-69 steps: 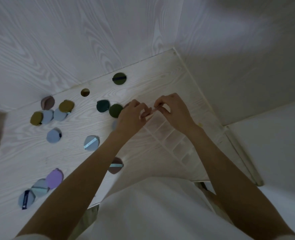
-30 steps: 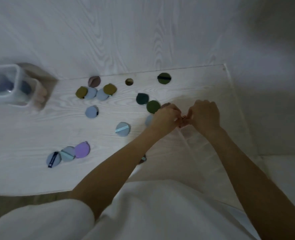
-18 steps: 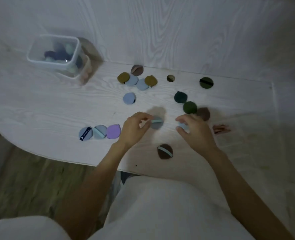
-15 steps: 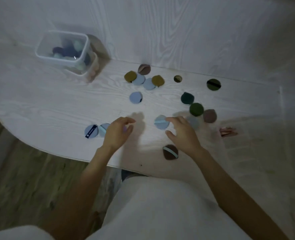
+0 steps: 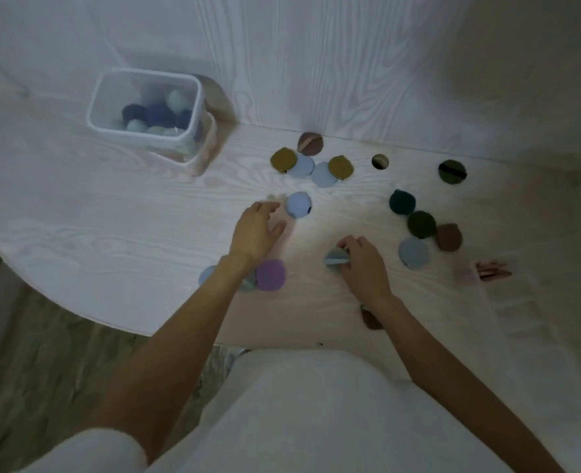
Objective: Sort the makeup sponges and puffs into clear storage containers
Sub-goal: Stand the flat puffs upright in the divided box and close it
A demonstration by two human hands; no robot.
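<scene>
Right hand [image 5: 362, 264] pinching blue puff [image 5: 336, 259], half hidden; left hand [image 5: 256, 230] spread near pale puff [image 5: 298, 205]. Brown puff [image 5: 371, 319] mostly behind right wrist. Container [image 5: 145, 110] contents blurred.

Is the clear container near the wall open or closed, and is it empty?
Open and not empty. The clear container shows no lid on its rim, and several blue and teal sponges lie inside it.

Left hand [image 5: 254, 233] spread, fingers relaxed — right hand [image 5: 362, 264] curled in a grip.
</scene>
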